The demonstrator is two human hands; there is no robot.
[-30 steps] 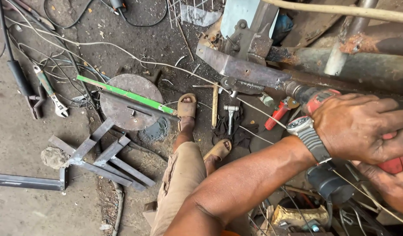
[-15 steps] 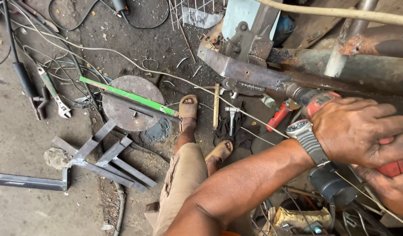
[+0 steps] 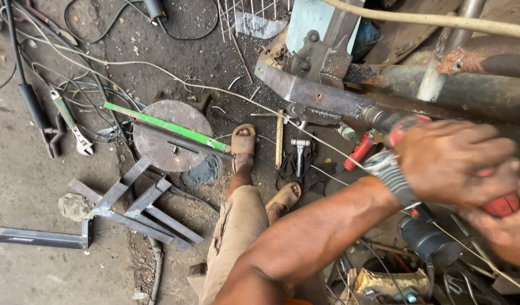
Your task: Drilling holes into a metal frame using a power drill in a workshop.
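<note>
My left hand (image 3: 457, 164), with a wristwatch (image 3: 392, 175) on its wrist, is clamped over the top of a red power drill (image 3: 500, 204). My right hand (image 3: 505, 231) grips the drill's rear from below at the right edge. The drill's dark chuck (image 3: 384, 120) points left against a rusty steel bar (image 3: 311, 93) bolted to a metal frame. Both hands look motion-blurred. My legs and sandalled feet (image 3: 243, 141) stand on the dirt floor below.
A round steel disc (image 3: 169, 135) with a green strip (image 3: 158, 125) across it lies on the floor. Welded angle-iron pieces (image 3: 124, 206) lie lower left. An adjustable wrench (image 3: 73, 127), cables, a hammer (image 3: 298, 155) and a red-handled tool (image 3: 359, 152) are scattered about. Rusty pipes (image 3: 469, 85) run at right.
My hands and the drill have shifted slightly and are now blurred. The view has drifted a little; the floor items stay put.
</note>
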